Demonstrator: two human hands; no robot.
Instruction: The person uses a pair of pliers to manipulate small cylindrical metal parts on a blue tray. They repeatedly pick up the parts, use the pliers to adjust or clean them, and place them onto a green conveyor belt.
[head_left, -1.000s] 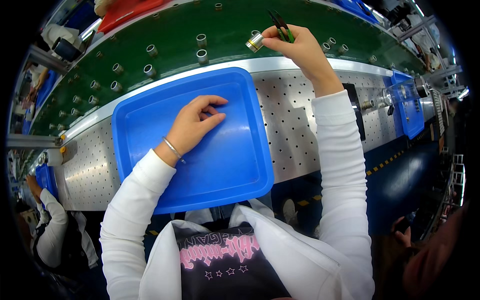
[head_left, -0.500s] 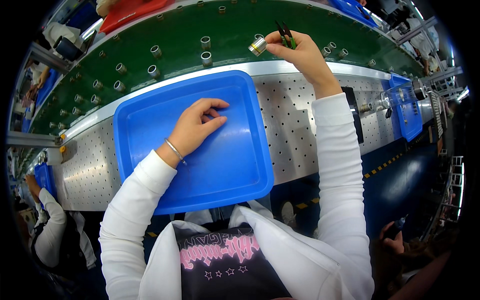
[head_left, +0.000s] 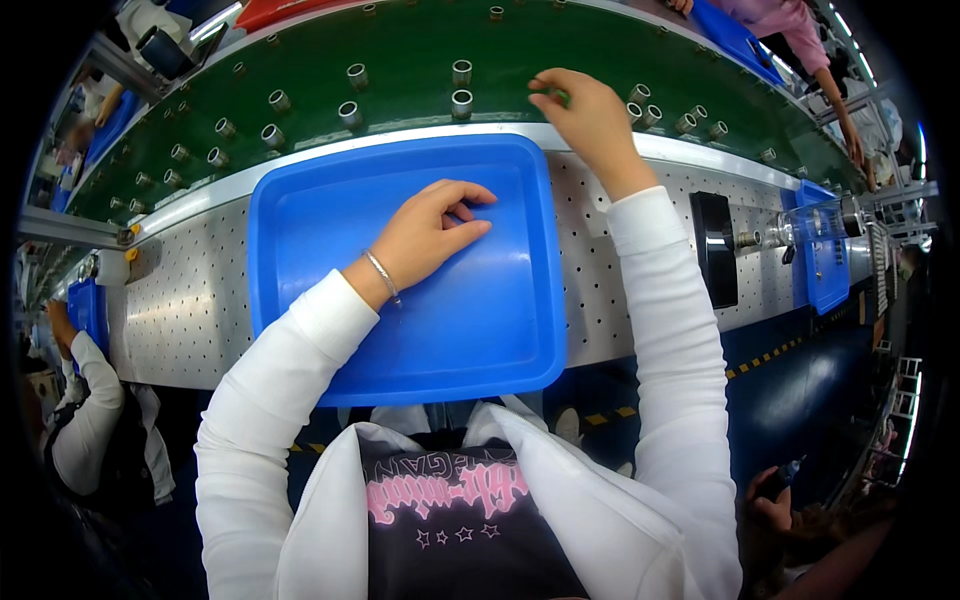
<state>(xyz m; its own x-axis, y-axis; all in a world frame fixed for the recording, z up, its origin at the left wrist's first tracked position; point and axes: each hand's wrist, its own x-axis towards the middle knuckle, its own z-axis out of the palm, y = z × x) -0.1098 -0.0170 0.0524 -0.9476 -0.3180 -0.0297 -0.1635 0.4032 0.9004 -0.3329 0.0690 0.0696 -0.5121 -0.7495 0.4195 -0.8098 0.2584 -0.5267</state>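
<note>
Over the blue tray (head_left: pixel 300 345) hovers my left hand (head_left: pixel 430 232), its fingers loosely bent and the thumb apart from them, holding nothing. My right hand (head_left: pixel 592 118) is above the green conveyor belt (head_left: pixel 410 60), with index finger and thumb bent toward each other. A bit of bright green of the tweezers (head_left: pixel 565 98) shows between the fingers; the rest is hidden by the hand. No metal cylinder shows at its fingertips. Short hollow metal cylinders (head_left: pixel 461 103) stand upright on the belt on both sides of this hand.
A perforated metal work surface (head_left: pixel 190 320) runs under the tray. Right of it lie a black flat case (head_left: pixel 714 250), a clear container (head_left: pixel 795 225) and another blue tray (head_left: pixel 828 270). Co-workers sit or stand at left and along the belt's far side; one pink sleeve (head_left: pixel 795 35) reaches in.
The metal cylinder with a yellow band has left my right fingertips, and the tweezers' dark tips are out of sight. Cylinders on the belt have shifted right. My left hand stays over the tray.
</note>
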